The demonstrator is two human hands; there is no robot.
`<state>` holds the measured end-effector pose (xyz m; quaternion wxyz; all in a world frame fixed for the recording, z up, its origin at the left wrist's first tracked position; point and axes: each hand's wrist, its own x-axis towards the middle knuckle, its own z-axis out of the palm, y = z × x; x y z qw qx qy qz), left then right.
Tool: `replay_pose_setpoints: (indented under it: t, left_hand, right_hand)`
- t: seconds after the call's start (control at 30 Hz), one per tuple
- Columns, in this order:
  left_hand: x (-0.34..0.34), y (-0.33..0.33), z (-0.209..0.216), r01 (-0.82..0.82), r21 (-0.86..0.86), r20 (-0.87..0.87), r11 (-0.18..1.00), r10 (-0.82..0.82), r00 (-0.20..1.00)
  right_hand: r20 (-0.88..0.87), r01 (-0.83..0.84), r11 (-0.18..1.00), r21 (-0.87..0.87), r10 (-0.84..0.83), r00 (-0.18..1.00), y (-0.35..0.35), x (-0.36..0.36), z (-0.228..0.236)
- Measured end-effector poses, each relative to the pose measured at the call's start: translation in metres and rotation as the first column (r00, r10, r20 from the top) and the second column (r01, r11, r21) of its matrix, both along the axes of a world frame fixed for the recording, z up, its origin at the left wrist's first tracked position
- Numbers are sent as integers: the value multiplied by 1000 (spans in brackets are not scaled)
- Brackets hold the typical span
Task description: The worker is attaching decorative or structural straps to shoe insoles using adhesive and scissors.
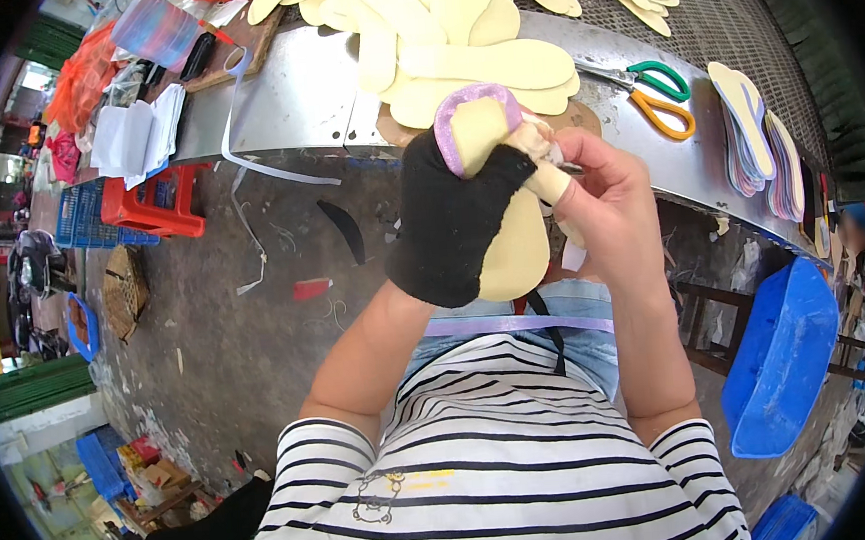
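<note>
Insole (514,256) is up by near edge of desk (290,89), prob. so its rim's reachable; left grip (449,224), gloved, clamps it, forearm slanting in from near left. Right grip (568,170) bends thumb & index in at right rim, forearm abt. upright; can't tell what's b/w. Scissors (628,78) lie far right, prob. for reach.

Red stool (125,206) beside blue crate (76,217), woven basket (125,293) nearby, blue tub (785,361) at right.

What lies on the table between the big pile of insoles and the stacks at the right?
Green-and-orange scissors lie there, as the head view shows.
</note>
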<state>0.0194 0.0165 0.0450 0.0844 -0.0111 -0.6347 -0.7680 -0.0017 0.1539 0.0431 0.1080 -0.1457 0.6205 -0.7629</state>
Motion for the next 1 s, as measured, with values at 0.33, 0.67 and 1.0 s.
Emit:
replay_pose_setpoints:
  t: [0.33,0.67,1.0]
  left_hand:
    - [-12,-2,14,-217,18,57,976,216,975]
    - [-2,-16,-27,32,280,65,959,-52,997]
    - [1,-8,-19,-192,231,54,954,184,981]
  right_hand:
    - [-106,9,989,150,7,994,1,-2,-9]
    - [188,-67,990,121,43,981,9,-25,-10]
    - [90,-153,988,14,151,984,9,-15,-21]
